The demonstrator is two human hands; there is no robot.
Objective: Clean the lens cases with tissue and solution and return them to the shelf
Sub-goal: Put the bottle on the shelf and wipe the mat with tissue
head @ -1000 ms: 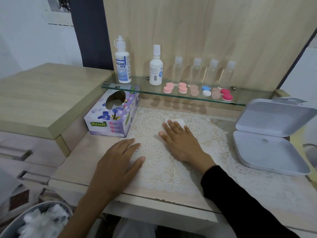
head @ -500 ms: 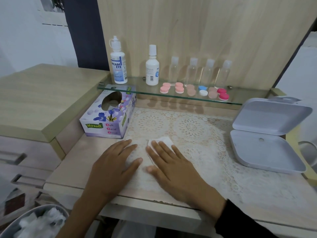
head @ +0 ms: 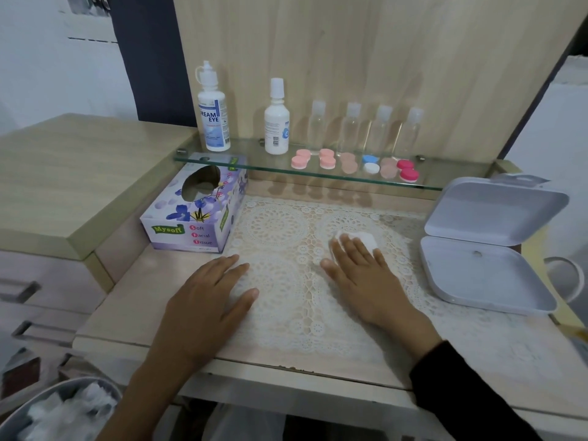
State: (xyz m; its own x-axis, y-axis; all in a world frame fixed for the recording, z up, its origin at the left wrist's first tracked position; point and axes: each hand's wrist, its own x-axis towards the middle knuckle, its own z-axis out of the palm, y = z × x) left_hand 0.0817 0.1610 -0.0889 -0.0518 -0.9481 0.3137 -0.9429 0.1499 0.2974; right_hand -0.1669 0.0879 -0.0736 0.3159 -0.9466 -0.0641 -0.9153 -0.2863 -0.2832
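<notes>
Several lens cases (head: 353, 163) in pink, beige, blue-white and red lie in a row on the glass shelf (head: 254, 165). Two solution bottles, a tall one (head: 212, 114) and a shorter one (head: 276, 122), stand at the shelf's left. My right hand (head: 359, 268) lies flat with straight fingers pressing a white tissue (head: 366, 238) onto the lace mat (head: 286, 224). My left hand (head: 206, 300) rests flat and open on the mat's left part, holding nothing.
A purple tissue box (head: 197, 208) sits left of the mat. An open white plastic box (head: 483, 249) stands at the right. Several small clear bottles (head: 366, 128) line the shelf's back. A bin with used tissues (head: 60, 412) is at the lower left.
My right hand slid the tissue across the mat, first toward me and to the left, then to the right and away. My left hand stayed flat in place.
</notes>
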